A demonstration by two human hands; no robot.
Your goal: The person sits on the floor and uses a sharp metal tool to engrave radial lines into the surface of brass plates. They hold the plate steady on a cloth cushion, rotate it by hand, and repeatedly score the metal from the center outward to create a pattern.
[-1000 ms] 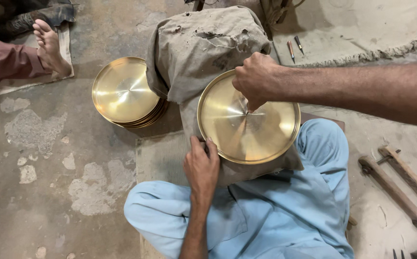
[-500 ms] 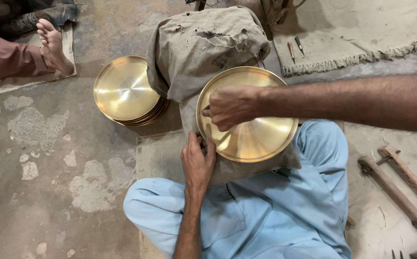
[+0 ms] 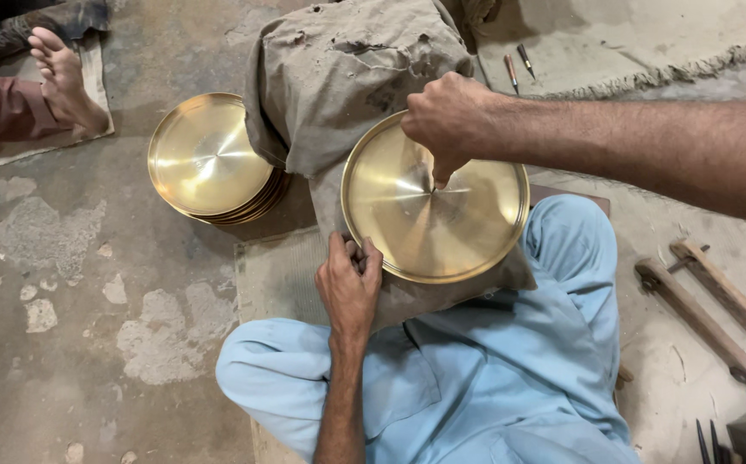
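Observation:
A round brass plate (image 3: 467, 245) lies on a cloth-covered block (image 3: 347, 77) in front of my crossed legs in light blue trousers. My left hand (image 3: 350, 288) grips the plate's near-left rim, fingers curled over the edge. My right hand (image 3: 447, 120) reaches in from the right, closed around a small pointed tool whose tip touches the plate near its centre. Most of the tool is hidden inside the fist.
A stack of brass plates (image 3: 205, 159) sits on the concrete floor to the left. Another person's bare foot (image 3: 63, 73) rests on a mat at top left. Wooden-handled tools (image 3: 708, 301) lie at right; small chisels (image 3: 517, 64) lie by a rug edge.
My right hand swept from the plate's upper right to its left side, then came back toward the centre. My left hand stayed on the rim.

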